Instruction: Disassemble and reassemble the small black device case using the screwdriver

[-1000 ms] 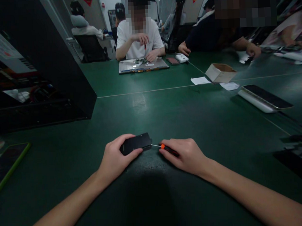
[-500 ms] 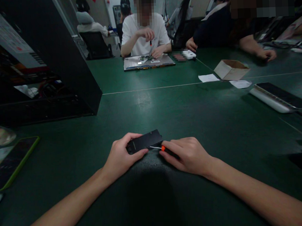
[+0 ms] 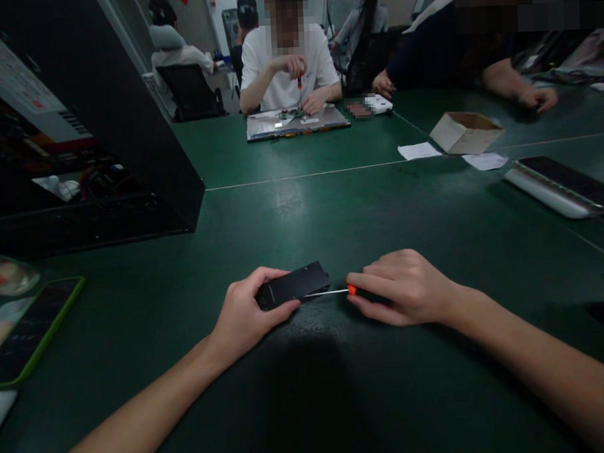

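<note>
In my left hand is a flat black rectangular device, gripped by its long edges between thumb and fingers. It is tilted, its right end higher in view; its exact kind does not show. My right hand is closed round the dark handle of a screwdriver with an orange collar. The thin metal shaft runs left to the lower edge of the device, beside my left thumb. Whether the tip sits in the edge or only touches it, I cannot tell.
A black shelf unit stands on the green table at left, a green-cased phone before it. An open box and papers are at right, near a silver-sided device. Opposite, a person works on a panel.
My right hand has moved right and slightly up, away from the black device, so more of the screwdriver shaft shows. My left hand still holds the device, nearly in place.
</note>
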### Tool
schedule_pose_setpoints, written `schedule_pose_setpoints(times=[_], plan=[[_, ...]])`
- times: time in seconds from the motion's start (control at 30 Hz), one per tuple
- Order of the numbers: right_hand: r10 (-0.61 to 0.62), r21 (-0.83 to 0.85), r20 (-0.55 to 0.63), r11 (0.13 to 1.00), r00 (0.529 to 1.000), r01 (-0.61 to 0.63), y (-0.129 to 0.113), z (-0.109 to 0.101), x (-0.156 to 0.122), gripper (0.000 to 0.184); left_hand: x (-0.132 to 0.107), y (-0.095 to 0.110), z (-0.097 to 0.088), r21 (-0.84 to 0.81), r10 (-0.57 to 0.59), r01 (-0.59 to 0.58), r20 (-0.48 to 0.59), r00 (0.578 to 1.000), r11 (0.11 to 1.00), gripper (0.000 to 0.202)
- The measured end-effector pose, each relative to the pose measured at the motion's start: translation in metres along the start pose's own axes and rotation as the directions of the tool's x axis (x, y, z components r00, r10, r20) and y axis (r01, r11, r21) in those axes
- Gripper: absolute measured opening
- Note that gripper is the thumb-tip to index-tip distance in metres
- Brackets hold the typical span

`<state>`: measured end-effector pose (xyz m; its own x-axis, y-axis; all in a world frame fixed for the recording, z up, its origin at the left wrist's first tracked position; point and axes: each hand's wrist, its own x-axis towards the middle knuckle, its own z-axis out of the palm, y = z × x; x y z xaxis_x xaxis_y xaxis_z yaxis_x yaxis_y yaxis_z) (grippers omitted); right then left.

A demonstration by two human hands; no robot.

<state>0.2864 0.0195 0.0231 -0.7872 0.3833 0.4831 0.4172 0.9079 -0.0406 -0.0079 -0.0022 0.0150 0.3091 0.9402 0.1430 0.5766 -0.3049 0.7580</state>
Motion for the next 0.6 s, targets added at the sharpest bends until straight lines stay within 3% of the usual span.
schedule_pose_setpoints(times=[0.33,0.6], plan=[[-0.026,-0.061,-0.021,0.998,0.999,0.024,-0.0003,0.0001,-0.0026,0.019,-0.0003,-0.0016,0.0019,0.017,0.025,-0.025,-0.004,1.000,1.000,0.037],[-0.245,-0.307,-0.048,0.926,0.968,0.220,-0.0018,-0.0087,-0.0019,0.012,0.0006,-0.0017,0.0016,-0.018,0.034,-0.034,0.005,0.999,0.999,0.039]])
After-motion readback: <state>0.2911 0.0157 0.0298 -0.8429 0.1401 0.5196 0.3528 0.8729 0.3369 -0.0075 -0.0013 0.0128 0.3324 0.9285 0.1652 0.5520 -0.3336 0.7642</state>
